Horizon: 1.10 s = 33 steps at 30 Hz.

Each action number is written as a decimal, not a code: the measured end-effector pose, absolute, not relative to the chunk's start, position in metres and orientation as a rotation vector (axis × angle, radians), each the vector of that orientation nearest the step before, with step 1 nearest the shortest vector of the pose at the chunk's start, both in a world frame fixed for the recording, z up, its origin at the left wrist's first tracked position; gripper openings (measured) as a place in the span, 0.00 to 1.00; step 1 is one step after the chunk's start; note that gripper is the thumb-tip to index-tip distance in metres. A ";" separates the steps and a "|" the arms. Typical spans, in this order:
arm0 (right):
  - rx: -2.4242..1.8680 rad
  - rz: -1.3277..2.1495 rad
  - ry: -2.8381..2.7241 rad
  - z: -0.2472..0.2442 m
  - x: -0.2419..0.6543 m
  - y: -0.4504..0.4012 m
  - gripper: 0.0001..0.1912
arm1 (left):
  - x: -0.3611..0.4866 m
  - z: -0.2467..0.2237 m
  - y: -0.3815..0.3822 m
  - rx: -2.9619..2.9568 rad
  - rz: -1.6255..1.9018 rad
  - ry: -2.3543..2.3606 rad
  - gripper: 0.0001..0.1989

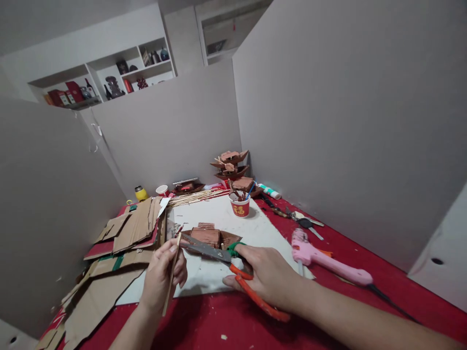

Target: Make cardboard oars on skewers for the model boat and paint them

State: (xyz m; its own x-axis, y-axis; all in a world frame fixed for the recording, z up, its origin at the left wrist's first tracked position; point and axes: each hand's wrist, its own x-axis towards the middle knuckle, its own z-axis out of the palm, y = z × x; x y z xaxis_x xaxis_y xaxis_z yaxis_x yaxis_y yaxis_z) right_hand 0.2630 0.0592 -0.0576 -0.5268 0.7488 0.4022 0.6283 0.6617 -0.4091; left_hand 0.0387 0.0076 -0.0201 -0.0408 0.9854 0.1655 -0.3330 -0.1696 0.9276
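My left hand (167, 268) pinches a thin wooden stick (170, 282), which stands nearly upright with its top end by the tips of the scissors. In my right hand (257, 272) are scissors (209, 250) with orange handles and green wrapping, their blades pointing left toward the stick. Behind the blades, a brown model boat (206, 236) with a ridged cabin rests on the white board (204, 282). The blades hide part of its hull.
Cardboard pieces (136, 223) are stacked at the left. A red paper cup (240, 208) stands at the board's back, near more model boats (229, 165) and thin sticks (197, 197). On the red cloth (204, 325) at the right lie a pink glue gun (328, 260) and tools (304, 222).
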 end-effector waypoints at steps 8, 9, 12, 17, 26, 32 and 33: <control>-1.094 0.285 -2.327 -0.058 0.262 0.061 0.19 | 0.042 -0.022 0.004 1.155 1.468 0.908 0.08; -1.094 0.280 -2.332 -0.058 0.262 0.061 0.19 | 0.043 -0.022 0.004 1.157 1.453 0.912 0.08; -1.092 0.264 -2.343 -0.060 0.262 0.062 0.20 | 0.043 -0.024 0.005 1.159 1.416 0.942 0.11; -1.064 0.292 -2.355 -0.062 0.262 0.060 0.21 | 0.045 -0.026 0.006 1.182 1.365 0.972 0.12; -1.030 0.445 -2.355 -0.060 0.262 0.057 0.22 | 0.039 -0.027 0.007 1.250 1.267 1.049 0.13; -1.042 0.722 -2.260 -0.056 0.261 0.059 0.21 | 0.042 -0.025 0.002 1.296 1.068 1.064 0.14; -1.051 0.754 -2.238 -0.055 0.261 0.060 0.21 | 0.043 -0.024 0.001 1.290 1.033 1.058 0.14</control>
State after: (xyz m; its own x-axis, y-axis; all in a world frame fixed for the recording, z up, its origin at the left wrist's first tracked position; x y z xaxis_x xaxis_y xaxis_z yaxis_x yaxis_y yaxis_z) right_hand 0.2614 0.0597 -0.0550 -0.5431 0.8051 0.2384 0.4966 0.5369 -0.6820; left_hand 0.0430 0.0005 -0.0241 0.2153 0.9763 -0.0203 0.0033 0.0200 0.9998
